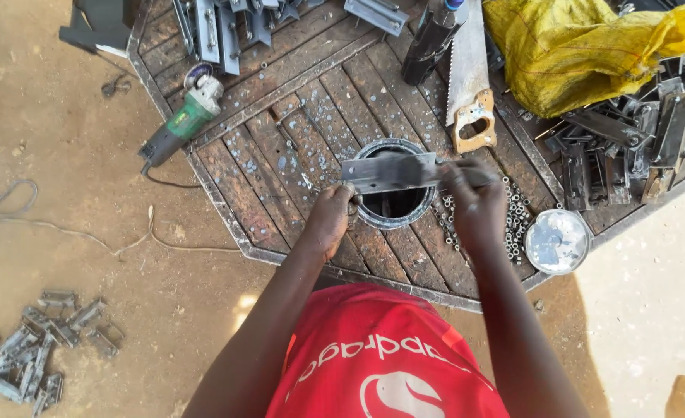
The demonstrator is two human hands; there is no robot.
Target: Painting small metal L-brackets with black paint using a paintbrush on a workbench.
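Observation:
I hold a flat grey metal bracket (pixel 393 172) level over the round hole (pixel 393 203) in the middle of a wooden table top. My right hand (pixel 476 203) grips its right end. My left hand (pixel 332 217) is closed at its lower left end, fingers pinched on something small that I cannot make out. A heap of small nuts (pixel 513 220) lies on the planks just right of my right hand.
A green angle grinder (pixel 181 125) lies at the table's left edge. At the back are a hand saw (pixel 469 73), a yellow sack (pixel 582 46) and several dark metal brackets (pixel 637 135). A round tin lid (pixel 557 241) sits front right. More metal parts (pixel 41 344) lie on the dirt.

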